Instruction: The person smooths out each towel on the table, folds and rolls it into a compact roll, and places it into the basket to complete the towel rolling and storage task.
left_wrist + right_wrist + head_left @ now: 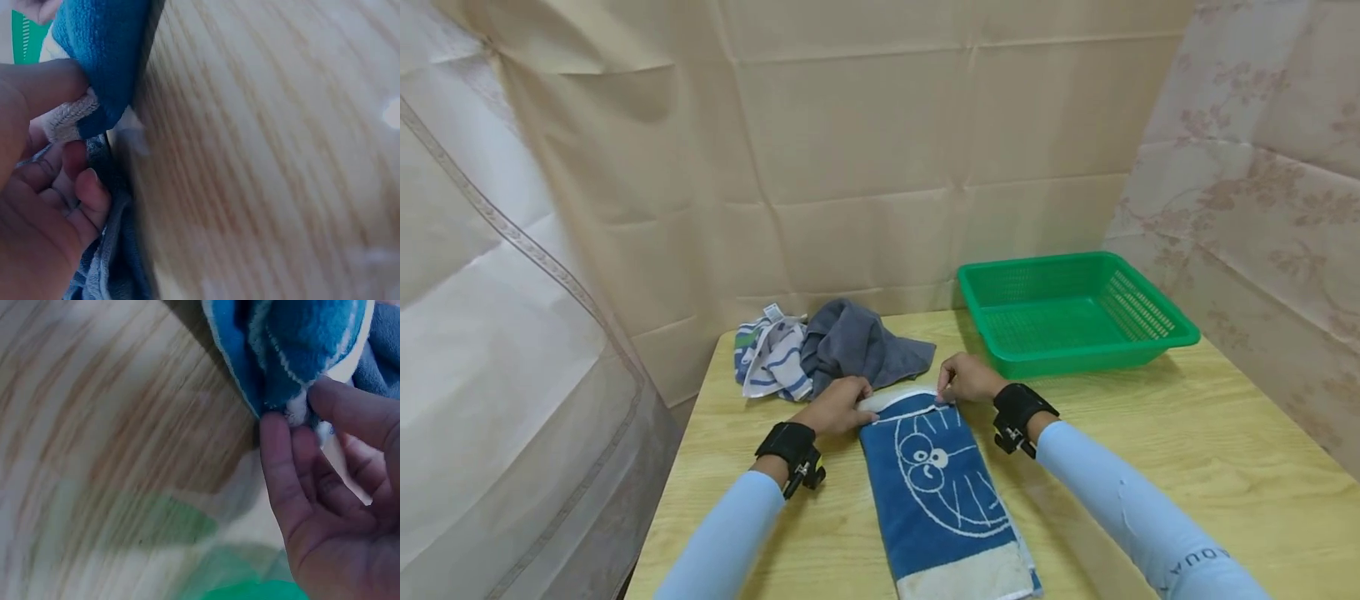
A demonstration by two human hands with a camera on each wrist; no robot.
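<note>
The left grip [837,406] and right grip [968,380] are reaching forward, each pinching a far corner of the towel [936,508].

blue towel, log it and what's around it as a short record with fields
item: blue towel, folded, white line drawing on top
left hand: pinches its far end, left side
right hand: pinches its far end, right side
beyond, left: gray cloth beside striped cloth
beyond, right: green basket
surface: wood-grain table
</note>
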